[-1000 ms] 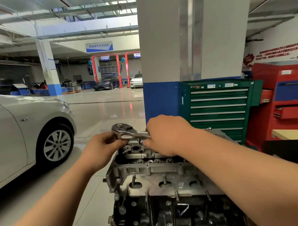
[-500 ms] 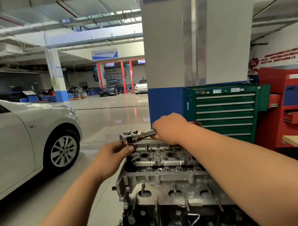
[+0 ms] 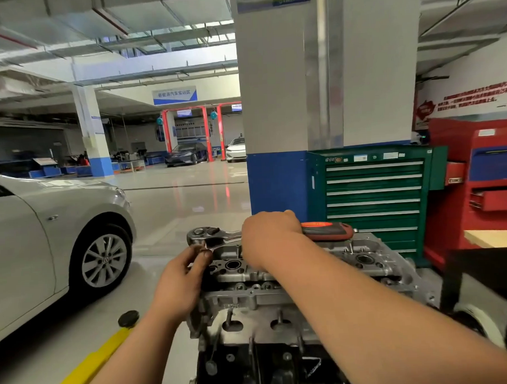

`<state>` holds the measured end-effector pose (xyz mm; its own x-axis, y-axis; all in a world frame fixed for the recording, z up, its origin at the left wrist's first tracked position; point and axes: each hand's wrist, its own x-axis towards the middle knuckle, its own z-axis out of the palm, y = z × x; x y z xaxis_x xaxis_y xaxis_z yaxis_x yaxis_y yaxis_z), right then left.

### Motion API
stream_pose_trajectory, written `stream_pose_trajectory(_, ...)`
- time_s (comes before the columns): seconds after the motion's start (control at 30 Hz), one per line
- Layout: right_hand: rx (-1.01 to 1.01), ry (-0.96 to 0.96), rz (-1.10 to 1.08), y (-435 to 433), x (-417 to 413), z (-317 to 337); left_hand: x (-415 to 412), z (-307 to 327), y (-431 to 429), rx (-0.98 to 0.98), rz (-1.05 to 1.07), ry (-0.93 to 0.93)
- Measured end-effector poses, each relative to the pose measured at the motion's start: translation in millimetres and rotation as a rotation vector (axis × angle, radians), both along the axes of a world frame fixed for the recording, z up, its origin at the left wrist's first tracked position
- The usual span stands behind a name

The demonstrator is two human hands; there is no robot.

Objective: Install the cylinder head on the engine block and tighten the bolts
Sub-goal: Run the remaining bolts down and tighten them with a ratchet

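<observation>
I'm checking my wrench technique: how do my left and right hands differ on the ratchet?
The left hand pinches just under the ratchet head with its fingertips; the right hand wraps the shank, red grip sticking out past it. The left arm comes up beside the cylinder head; the right forearm crosses over it. Both hold the same ratchet.

I see the grey head (image 3: 251, 296) seated flat on the dark block (image 3: 239, 366). The ratchet (image 3: 213, 235) lies level above its far left corner, chrome end left, red-and-black grip pointing right.
</observation>
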<state>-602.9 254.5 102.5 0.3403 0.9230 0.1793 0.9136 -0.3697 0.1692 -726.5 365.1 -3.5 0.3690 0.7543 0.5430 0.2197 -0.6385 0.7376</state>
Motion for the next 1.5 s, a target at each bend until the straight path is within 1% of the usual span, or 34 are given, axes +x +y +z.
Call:
stream_pose_trajectory(0.1, 0.016, 0.013, -0.027, -7, -5, -6, 0, 0, 0, 0.011, 0.011, -0.018)
stream_pose_trajectory(0.17, 0.059, 0.019, -0.031, -7, -7, -10, 1, -1, 0, 0.003, 0.037, 0.015)
stream_pose_trajectory(0.2, 0.083, 0.027, -0.040, -6, -7, -11, 2, 0, 2, 0.000, 0.059, 0.056)
stream_pose_trajectory(0.27, 0.115, 0.070, -0.043, -6, -6, -12, 3, 5, 6, 0.026, 0.097, 0.199)
stream_pose_trajectory(0.33, 0.107, 0.154, -0.028, -7, 0, -4, 2, 15, 10, 0.064, 0.077, 0.331)
stream_pose_trajectory(0.4, 0.054, 0.200, 0.004, -5, 10, 12, -1, 27, 16, 0.055, 0.031, 0.402)
stream_pose_trajectory(0.47, 0.005, 0.207, 0.045, 1, 18, 27, -5, 33, 20, 0.048, -0.004, 0.435)
stream_pose_trajectory(0.53, -0.031, 0.186, 0.094, 8, 23, 32, -9, 31, 23, 0.037, -0.015, 0.427)
stream_pose_trajectory(0.6, -0.021, 0.180, 0.141, 9, 26, 31, -13, 24, 18, 0.033, -0.004, 0.358)
stream_pose_trajectory(0.7, 0.148, 0.156, 0.203, 7, 34, 37, -10, 35, 25, 0.054, 0.029, 0.119)
stream_pose_trajectory(0.77, 0.261, 0.094, 0.215, 15, 42, 44, -1, 53, 38, 0.042, -0.016, 0.070)
stream_pose_trajectory(0.8, 0.273, 0.069, 0.201, 20, 46, 46, 6, 60, 45, 0.016, -0.050, 0.094)
stream_pose_trajectory(0.87, 0.211, 0.072, 0.143, 31, 52, 42, 18, 61, 55, -0.035, -0.083, 0.187)
stream_pose_trajectory(0.9, 0.171, 0.105, 0.119, 36, 56, 36, 23, 58, 58, -0.046, -0.082, 0.230)
stream_pose_trajectory(0.97, 0.129, 0.175, 0.094, 42, 62, 23, 30, 49, 62, -0.076, -0.087, 0.255)
stream_pose_trajectory(1.1, 0.080, 0.196, 0.084, 51, 69, 8, 36, 35, 72, -0.047, -0.051, 0.344)
stream_pose_trajectory(1.2, 0.081, 0.201, 0.111, 54, 71, 4, 38, 27, 75, -0.022, -0.020, 0.327)
stream_pose_trajectory(1.37, 0.065, 0.055, 0.163, 50, 62, 8, 42, 18, 77, 0.012, 0.045, 0.315)
stream_pose_trajectory(1.5, 0.005, -0.003, 0.227, 41, 44, 12, 39, 13, 77, 0.005, 0.045, 0.297)
